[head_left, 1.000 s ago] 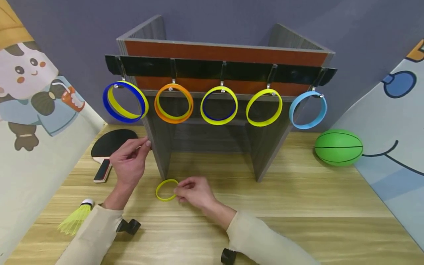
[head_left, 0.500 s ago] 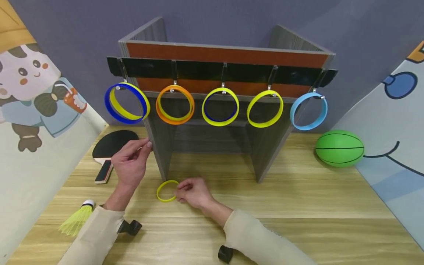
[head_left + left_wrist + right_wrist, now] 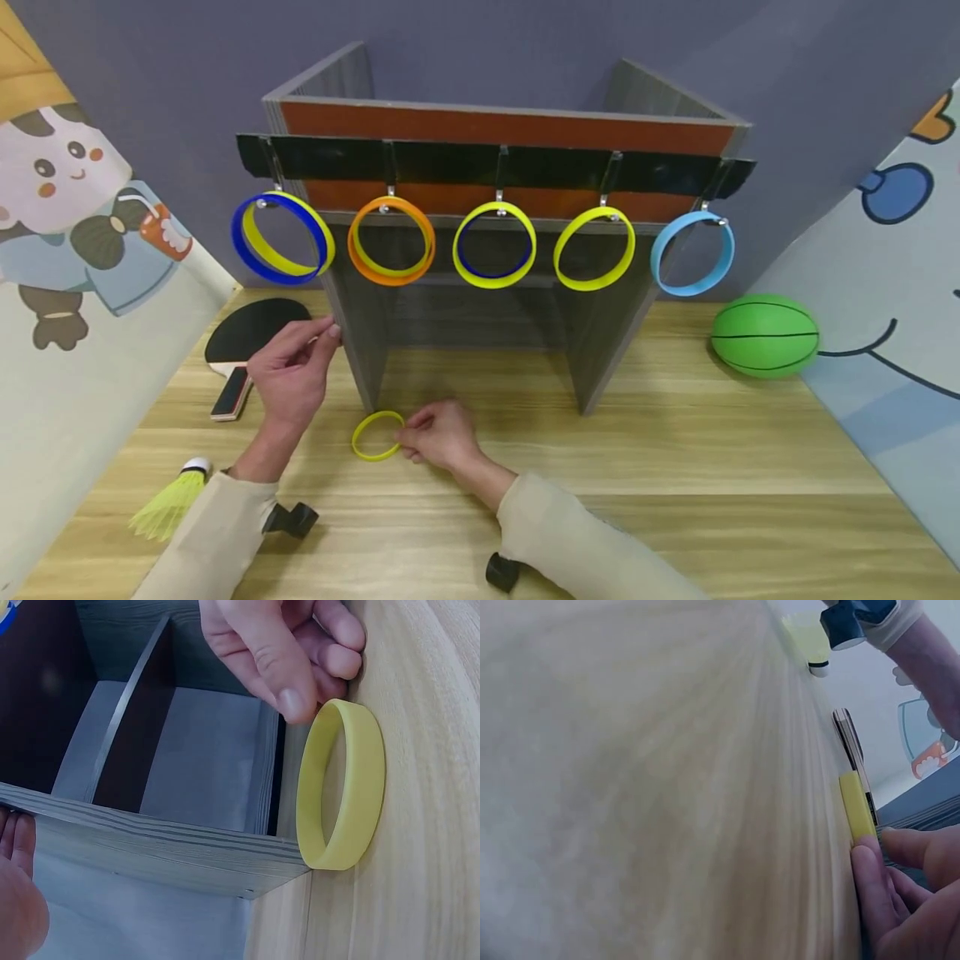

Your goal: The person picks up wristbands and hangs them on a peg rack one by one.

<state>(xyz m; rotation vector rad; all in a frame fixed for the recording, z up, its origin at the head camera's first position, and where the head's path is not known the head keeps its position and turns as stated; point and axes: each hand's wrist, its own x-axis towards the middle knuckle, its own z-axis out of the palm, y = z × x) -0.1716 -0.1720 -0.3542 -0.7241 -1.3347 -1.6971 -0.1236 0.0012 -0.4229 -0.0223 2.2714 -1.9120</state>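
A yellow silicone wristband (image 3: 377,435) lies flat on the wooden table, just in front of the foot of the rack's left panel. My right hand (image 3: 441,437) pinches its right side between thumb and fingers; the left wrist view shows the thumb right at the band's (image 3: 356,787) rim. My left hand (image 3: 294,367) touches the outer side of the grey rack's left panel (image 3: 352,342), close to its front edge, fingers held together. Above, coloured wristbands hang from hooks on a black bar (image 3: 450,160): blue with yellow (image 3: 326,250), orange with yellow (image 3: 430,250), yellow with blue, yellow alone, light blue.
On the left lie a black table tennis bat (image 3: 251,333) and a yellow shuttlecock (image 3: 171,504). A small green ball (image 3: 765,335) sits right of the rack. Cartoon-printed walls (image 3: 52,367) stand on both sides, with a grey-blue wall (image 3: 487,50) behind.
Both hands and the wristband keep their places. The right forearm and sleeve have shifted slightly left, and the head view has moved a little.
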